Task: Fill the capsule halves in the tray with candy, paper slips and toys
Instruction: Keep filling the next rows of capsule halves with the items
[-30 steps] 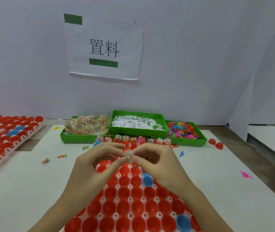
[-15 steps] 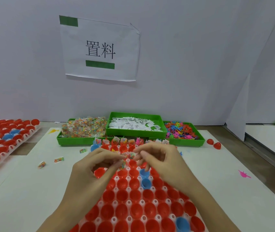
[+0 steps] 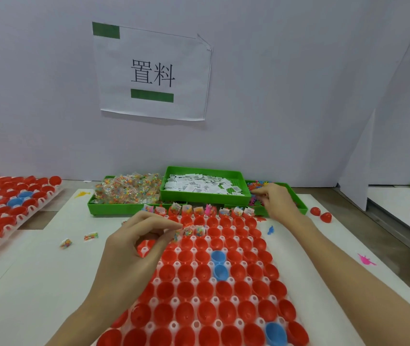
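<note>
While the left hand [image 3: 134, 242] is hovering over the far left part of the white tray [image 3: 200, 328] of red and blue capsule halves [image 3: 205, 289], its thumb and fingers are pinching small clear candy packets [image 3: 189, 231] just above the second row. At the far right, the right hand [image 3: 275, 202] is reaching into the green bin of colourful toys [image 3: 256, 187], fingers curled around a few of them. Beside that bin are sitting the paper slips [image 3: 199, 187] bin in the middle and the candy bin [image 3: 126, 189] on the left. Filled halves are lining the tray's farthest row.
</note>
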Motion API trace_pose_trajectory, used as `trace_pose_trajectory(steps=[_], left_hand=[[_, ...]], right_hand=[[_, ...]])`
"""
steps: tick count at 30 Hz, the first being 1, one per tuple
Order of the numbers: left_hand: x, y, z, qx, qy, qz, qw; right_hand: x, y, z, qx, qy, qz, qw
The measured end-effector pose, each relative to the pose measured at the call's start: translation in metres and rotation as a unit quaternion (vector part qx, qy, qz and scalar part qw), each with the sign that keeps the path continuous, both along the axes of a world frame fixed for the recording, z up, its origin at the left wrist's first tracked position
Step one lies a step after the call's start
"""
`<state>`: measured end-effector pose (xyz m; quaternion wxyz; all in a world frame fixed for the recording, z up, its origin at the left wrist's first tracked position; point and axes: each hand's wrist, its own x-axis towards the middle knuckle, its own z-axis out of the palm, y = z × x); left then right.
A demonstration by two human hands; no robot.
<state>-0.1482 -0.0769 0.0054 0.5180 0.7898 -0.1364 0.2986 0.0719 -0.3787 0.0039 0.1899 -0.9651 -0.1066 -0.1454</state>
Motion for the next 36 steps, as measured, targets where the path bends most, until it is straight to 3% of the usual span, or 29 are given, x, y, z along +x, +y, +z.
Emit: trace_pose_trajectory(steps=[5,9,15,20,23,26,31,36], left_hand=[[0.001,0.003,0.003,-0.001,-0.006,0.006,1.0],[0.002,0.004,0.004,0.001,-0.005,0.006,1.0],[0.002,0.006,0.003,-0.005,-0.001,0.018,1.0],[0.002,0.005,0.0,-0.019,0.017,0.004,1.0],[0.002,0.003,-0.001,-0.035,0.031,-0.013,0.999],[0.001,0.0,-0.001,-0.064,0.059,-0.031,0.996],[-0.003,-0.003,0.002,-0.075,0.07,-0.07,0.992],[-0.006,-0.01,0.003,-0.031,0.046,-0.07,0.996]], right_hand=[[0.02,0.004,0.003,-0.064,0.037,0.014,0.997],[0.025,0.005,-0.001,-0.049,0.056,-0.018,0.997],[0.009,0.0,-0.007,0.124,-0.006,-0.069,0.99],[-0.029,0.008,0.006,0.315,-0.047,-0.07,0.946],[-0.071,0.022,0.02,0.395,-0.021,-0.02,0.918],[-0.119,0.041,0.031,0.461,0.065,0.086,0.881],[-0.168,0.077,0.037,0.438,0.158,0.176,0.867],[-0.182,0.097,0.028,0.353,0.108,0.219,0.903]])
